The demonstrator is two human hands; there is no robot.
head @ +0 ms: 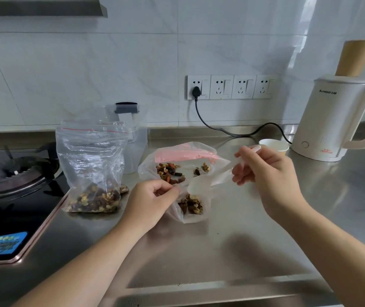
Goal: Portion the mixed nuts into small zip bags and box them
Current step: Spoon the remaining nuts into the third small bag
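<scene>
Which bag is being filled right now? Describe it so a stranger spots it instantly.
Start at the gas stove on the left, pass the tall upright bag, and stop at the left hand. It pinches the small zip bag: the smallest one, directly under the white spoon.

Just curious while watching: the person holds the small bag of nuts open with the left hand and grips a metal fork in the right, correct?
Not quite. The head view shows the right hand gripping a white plastic spoon, not a metal fork. The left hand does hold the small bag open.
</scene>
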